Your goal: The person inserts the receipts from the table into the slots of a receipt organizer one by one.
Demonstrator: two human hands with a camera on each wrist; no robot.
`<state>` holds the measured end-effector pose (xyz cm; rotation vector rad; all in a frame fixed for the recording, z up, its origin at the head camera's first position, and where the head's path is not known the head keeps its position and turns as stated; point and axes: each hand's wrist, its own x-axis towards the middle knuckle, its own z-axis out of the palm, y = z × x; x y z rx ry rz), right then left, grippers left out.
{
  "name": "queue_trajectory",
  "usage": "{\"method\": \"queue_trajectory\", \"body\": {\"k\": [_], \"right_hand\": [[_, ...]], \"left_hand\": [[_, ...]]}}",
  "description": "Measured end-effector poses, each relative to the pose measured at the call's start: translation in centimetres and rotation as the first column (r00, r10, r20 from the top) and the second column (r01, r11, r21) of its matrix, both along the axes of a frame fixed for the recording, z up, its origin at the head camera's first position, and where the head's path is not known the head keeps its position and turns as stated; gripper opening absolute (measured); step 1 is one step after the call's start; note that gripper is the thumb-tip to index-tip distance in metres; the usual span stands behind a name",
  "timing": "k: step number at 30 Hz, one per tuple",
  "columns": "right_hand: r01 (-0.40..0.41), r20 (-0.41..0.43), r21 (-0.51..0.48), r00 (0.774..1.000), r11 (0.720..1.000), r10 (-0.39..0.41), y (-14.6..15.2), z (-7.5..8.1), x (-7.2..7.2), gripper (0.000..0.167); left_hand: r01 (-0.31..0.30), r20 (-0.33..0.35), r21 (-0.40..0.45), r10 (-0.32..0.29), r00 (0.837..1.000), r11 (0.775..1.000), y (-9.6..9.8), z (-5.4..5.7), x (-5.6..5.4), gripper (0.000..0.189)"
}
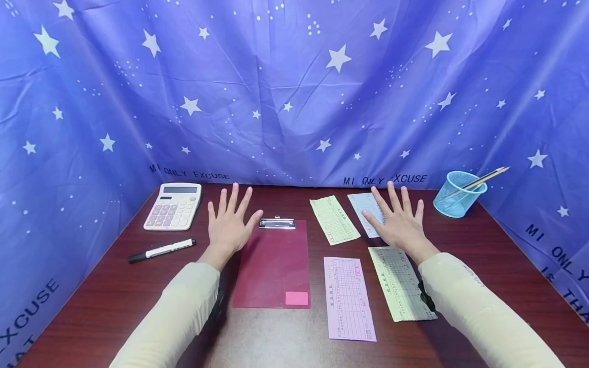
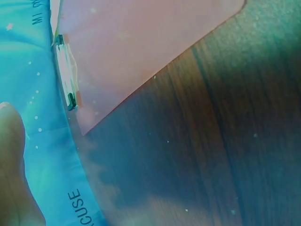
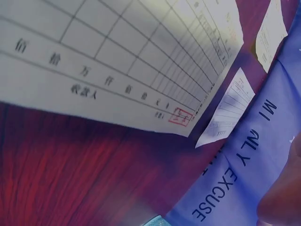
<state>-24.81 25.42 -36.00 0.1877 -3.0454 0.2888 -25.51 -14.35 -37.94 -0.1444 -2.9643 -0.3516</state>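
Note:
My left hand (image 1: 230,227), fingers spread and straight, is held above the table by the upper left corner of a dark red clipboard (image 1: 273,266). The clipboard has a metal clip (image 1: 277,223) at its top and a pink sticky note (image 1: 296,298) at its lower right. My right hand (image 1: 399,225), also spread and holding nothing, partly covers a light blue receipt slip (image 1: 363,207). Around it lie a yellow slip (image 1: 336,221), another yellow slip (image 1: 398,286) under the right wrist, and a pink slip (image 1: 349,301). In the right wrist view a printed slip (image 3: 117,61) appears close up.
A white calculator (image 1: 174,207) stands at the back left, with a capped marker (image 1: 162,250) in front of it. At the back right is a blue mesh pen cup (image 1: 453,199) holding pencils (image 1: 483,179). A blue starry curtain (image 1: 285,138) encloses the table's back and sides.

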Motion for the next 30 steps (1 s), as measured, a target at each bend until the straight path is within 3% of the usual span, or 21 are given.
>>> {"method": "queue_trajectory", "body": {"k": [10,20,26,30], "right_hand": [[-0.045,-0.144,-0.047,0.989,0.998,0.037,0.5,1.0,0.1,0.073],[-0.168,-0.363,-0.069,0.922,0.983,0.132,0.4,1.8,0.6,0.061],[-0.231,-0.41,-0.137,0.899,0.963,0.157,-0.5,2.4,1.8,0.056],[-0.259,-0.37,-0.235,0.915,0.937,0.161,-1.3,2.3,2.8,0.057]], "left_hand": [[0.035,-0.048,0.011,-0.034,0.998,0.999,-0.4,0.8,-0.2,0.073],[0.095,-0.113,0.022,-0.092,0.989,0.995,-0.9,2.0,-0.3,0.071],[0.124,-0.173,0.034,-0.117,0.978,0.992,-0.4,3.0,-0.3,0.067],[0.105,-0.212,0.06,-0.09,0.973,0.993,0.2,3.1,-0.5,0.066]]}}
